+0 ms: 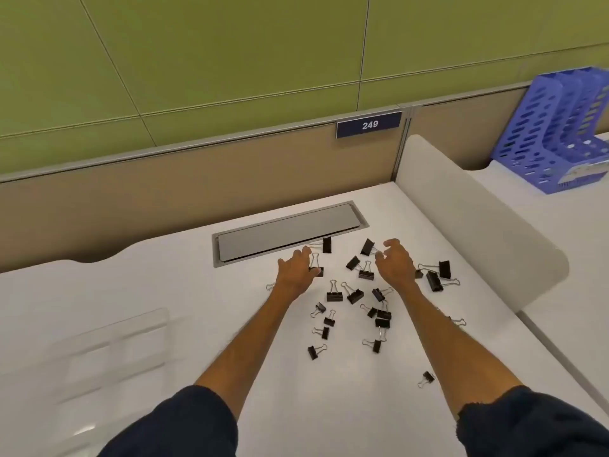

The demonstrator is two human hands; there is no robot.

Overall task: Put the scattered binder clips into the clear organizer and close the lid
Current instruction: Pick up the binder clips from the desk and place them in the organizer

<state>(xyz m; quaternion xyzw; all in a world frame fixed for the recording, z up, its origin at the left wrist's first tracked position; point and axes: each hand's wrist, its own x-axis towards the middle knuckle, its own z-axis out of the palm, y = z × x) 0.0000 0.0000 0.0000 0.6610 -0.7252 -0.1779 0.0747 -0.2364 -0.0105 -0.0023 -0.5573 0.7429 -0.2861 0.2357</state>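
Several black binder clips [334,295] lie scattered on the white desk [164,285], mostly between and around my two arms. My left hand [295,271] reaches out over the far left of the scatter, fingers loosely curled, right beside one clip [317,269]; whether it grips that clip I cannot tell. My right hand [393,260] hovers over the far right clips with fingers loosely curled and nothing in it. The clear organizer [108,351] lies at the near left of the desk, lid open and flat, hard to make out.
A grey cable-hatch cover [286,230] is set into the desk just beyond my hands. A white divider panel [468,206] borders the right side. A blue perforated file rack [560,127] stands on the neighbouring desk. Stray clips [427,378] lie near the right front.
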